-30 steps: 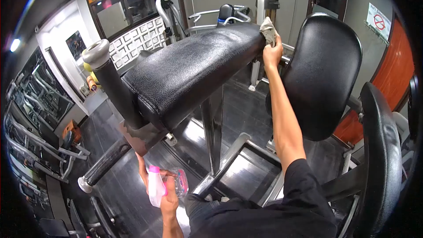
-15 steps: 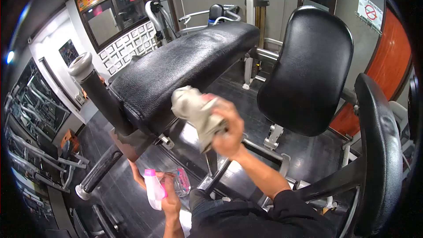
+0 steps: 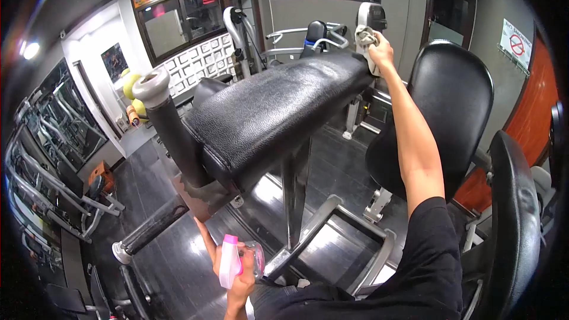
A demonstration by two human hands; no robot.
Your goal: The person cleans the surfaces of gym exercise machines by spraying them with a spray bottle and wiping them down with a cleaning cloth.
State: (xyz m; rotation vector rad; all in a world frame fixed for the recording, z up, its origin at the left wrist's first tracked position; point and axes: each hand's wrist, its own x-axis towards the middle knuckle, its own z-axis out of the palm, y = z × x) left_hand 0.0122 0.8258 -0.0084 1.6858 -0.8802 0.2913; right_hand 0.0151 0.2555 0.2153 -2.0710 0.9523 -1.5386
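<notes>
My right hand (image 3: 381, 53) is stretched out to the far end of a black padded bench (image 3: 278, 106), its fingers closed on a greyish cloth (image 3: 365, 37). Part of the cloth hangs down beside the pad's far corner. Low in front of me, my left hand (image 3: 240, 281) grips a spray bottle (image 3: 258, 258) with a white and pink head (image 3: 230, 261). One finger of that hand points up toward the brown underside of the bench frame. The bottle's clear body is partly hidden behind the hand.
A grey-capped post (image 3: 153, 92) rises at the bench's near left end. To the right stand a black backrest (image 3: 453, 106) and another upright pad (image 3: 514, 213). Metal frame bars (image 3: 332, 213) cross the dark floor below. More gym machines line the left side.
My right hand has carried the cloth away from me, from the bench's near side to its far end. The left hand still holds the spray bottle, slightly lower and further right in view.
</notes>
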